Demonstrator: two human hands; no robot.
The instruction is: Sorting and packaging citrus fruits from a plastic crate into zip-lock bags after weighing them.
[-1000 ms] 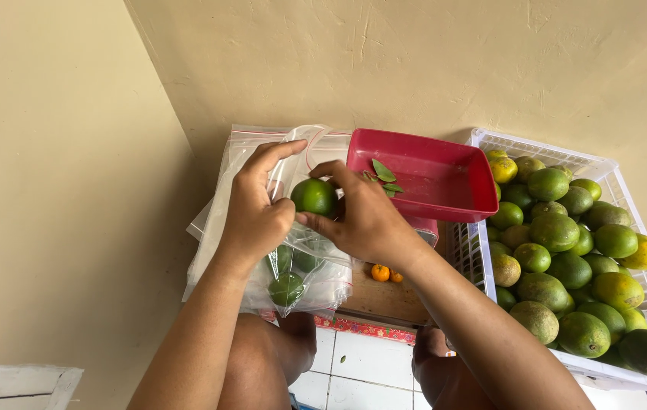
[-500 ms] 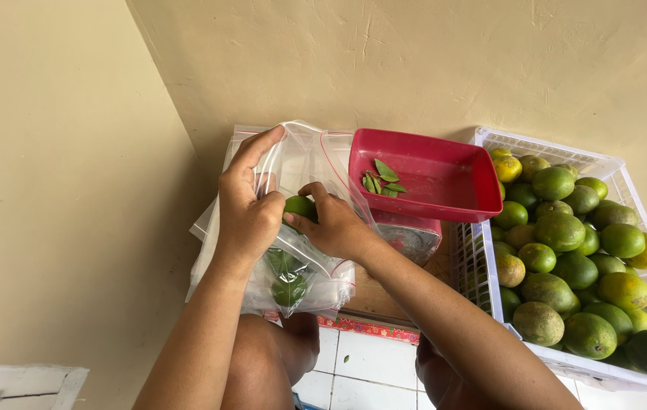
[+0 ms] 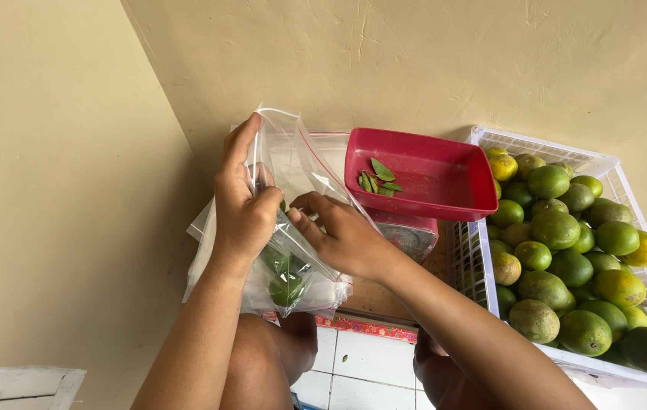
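My left hand [image 3: 243, 205] grips the rim of a clear zip-top plastic bag [image 3: 289, 163] and holds its mouth apart. My right hand [image 3: 342, 235] reaches into the bag's opening with its fingers curled at the rim; whether it holds anything cannot be told. Green citrus fruits [image 3: 287, 287] lie at the bottom of the bag. The bag hangs over my knees, just left of a red tray.
A red tray [image 3: 422, 176] with a few green leaves [image 3: 380, 178] sits on a scale [image 3: 407, 234]. A white slatted crate [image 3: 566, 148] at the right holds several green and yellowish citrus fruits [image 3: 559, 228]. A beige wall stands behind; tiled floor shows below.
The green fruit held in my right hand a second ago has gone into the bag. My left hand has lifted the bag's rim higher.
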